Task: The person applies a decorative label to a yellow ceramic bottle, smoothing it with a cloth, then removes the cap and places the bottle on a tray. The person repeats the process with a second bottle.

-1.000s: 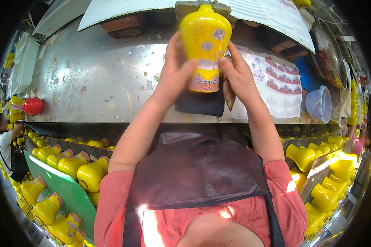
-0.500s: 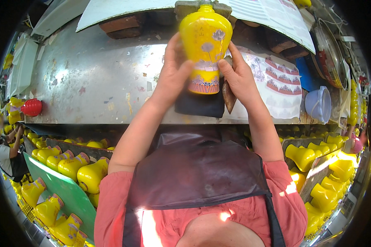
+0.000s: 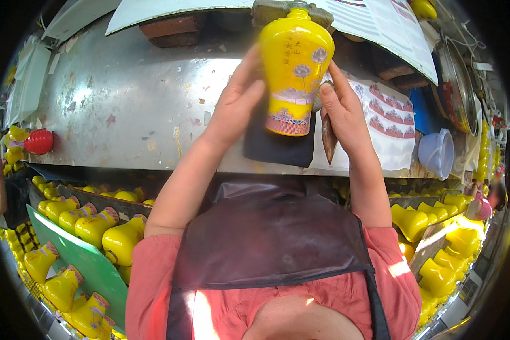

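Observation:
A glossy yellow vase-shaped bottle (image 3: 300,62) with purple lotus flowers and a patterned band at its foot is tilted between my hands, its neck at a grey block (image 3: 322,17). My left hand (image 3: 239,105) is beside it, fingers stretched along its left side and thumb apart from it. My right hand (image 3: 345,110) is at its right side, its fingers partly hidden. That hand is closed around a flat, pointed brown tool (image 3: 328,139), whose tip points toward me. A folded black cloth (image 3: 277,148) lies under the foot of the bottle.
Sheets of printed decals (image 3: 391,130) lie right of my hands, near a pale blue bucket (image 3: 436,153). A white board (image 3: 209,12) rests on bricks (image 3: 175,28) behind. At left is a red ribbed object (image 3: 38,141). Yellow bottles (image 3: 122,241) fill racks on both sides.
The bottle has shifted right and turned slightly, showing more of its lettering. My left thumb has come away from it. My right hand has moved right with the brown tool.

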Action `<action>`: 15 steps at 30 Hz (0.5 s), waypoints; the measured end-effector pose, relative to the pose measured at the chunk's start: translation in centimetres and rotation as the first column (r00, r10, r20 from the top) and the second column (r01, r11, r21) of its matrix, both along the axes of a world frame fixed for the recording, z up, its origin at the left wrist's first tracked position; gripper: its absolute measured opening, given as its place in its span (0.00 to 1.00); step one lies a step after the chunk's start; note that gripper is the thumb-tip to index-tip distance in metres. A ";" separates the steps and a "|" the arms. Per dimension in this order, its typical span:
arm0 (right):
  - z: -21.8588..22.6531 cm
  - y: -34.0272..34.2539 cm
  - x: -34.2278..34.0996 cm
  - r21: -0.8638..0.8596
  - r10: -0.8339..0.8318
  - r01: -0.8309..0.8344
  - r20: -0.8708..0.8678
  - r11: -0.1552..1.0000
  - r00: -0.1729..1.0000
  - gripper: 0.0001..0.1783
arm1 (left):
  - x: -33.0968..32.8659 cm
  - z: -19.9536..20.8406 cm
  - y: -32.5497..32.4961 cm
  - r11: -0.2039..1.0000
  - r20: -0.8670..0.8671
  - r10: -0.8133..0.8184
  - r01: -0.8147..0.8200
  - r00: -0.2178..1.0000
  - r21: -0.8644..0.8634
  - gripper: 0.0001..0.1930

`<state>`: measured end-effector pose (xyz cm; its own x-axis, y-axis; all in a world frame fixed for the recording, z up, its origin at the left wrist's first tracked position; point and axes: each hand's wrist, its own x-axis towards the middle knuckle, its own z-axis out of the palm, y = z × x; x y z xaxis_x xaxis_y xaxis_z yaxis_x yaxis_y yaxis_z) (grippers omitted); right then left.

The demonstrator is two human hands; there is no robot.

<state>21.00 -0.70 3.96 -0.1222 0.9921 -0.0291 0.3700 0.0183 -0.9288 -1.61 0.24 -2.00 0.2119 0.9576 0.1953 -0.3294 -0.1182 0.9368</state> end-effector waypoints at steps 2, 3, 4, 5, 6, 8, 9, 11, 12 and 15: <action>0.2 0.2 0.0 -0.026 0.018 -0.018 -0.002 1.000 1.000 0.38 | 0.1 0.2 -0.2 1.000 -0.021 0.008 -0.008 1.000 -0.017 0.35; 0.4 0.3 0.0 -0.067 0.025 -0.024 0.010 0.997 1.000 0.38 | 0.1 0.4 -0.3 1.000 -0.021 0.011 -0.011 1.000 -0.006 0.36; 0.5 0.4 -0.1 -0.039 0.006 -0.005 0.022 0.999 1.000 0.39 | 0.2 0.6 -0.4 1.000 -0.041 0.011 -0.012 0.999 -0.023 0.37; 0.8 0.5 -0.2 -0.041 -0.004 0.006 0.041 0.999 0.999 0.39 | 0.3 0.8 -0.5 1.000 -0.051 0.013 -0.014 0.999 -0.027 0.38; 1.2 0.6 -0.2 -0.049 -0.045 0.048 0.066 0.998 0.997 0.39 | 0.4 1.0 -0.5 1.000 -0.059 0.008 -0.009 0.998 -0.014 0.39; 2.2 0.8 -0.4 0.089 -0.078 0.072 0.068 0.993 0.995 0.40 | 0.1 1.5 -0.2 0.998 -0.122 0.060 -0.059 0.991 0.017 0.43; 2.6 1.0 -0.5 0.154 -0.110 0.098 0.069 0.983 0.992 0.40 | 0.0 1.8 0.0 0.995 -0.152 0.092 -0.087 0.984 0.040 0.44; 4.0 1.2 -0.5 0.081 -0.105 0.098 0.086 0.992 0.991 0.38 | 0.1 2.3 0.7 0.967 -0.252 0.191 -0.138 0.949 0.214 0.43; 4.5 1.4 -0.5 0.059 -0.077 0.072 0.087 0.996 0.993 0.37 | 0.0 2.7 1.0 0.939 -0.338 0.251 -0.143 0.907 0.313 0.43; 5.5 2.3 -1.0 0.075 -0.070 0.062 0.100 0.995 0.993 0.36 | 0.2 3.7 1.6 0.854 -0.503 0.397 -0.109 0.768 0.508 0.40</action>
<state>20.01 1.61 9.43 -0.0564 0.9979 0.0333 0.4655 0.0557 -0.8833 -1.40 1.88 1.71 0.1812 0.8369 0.5165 0.3513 -0.5456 0.7609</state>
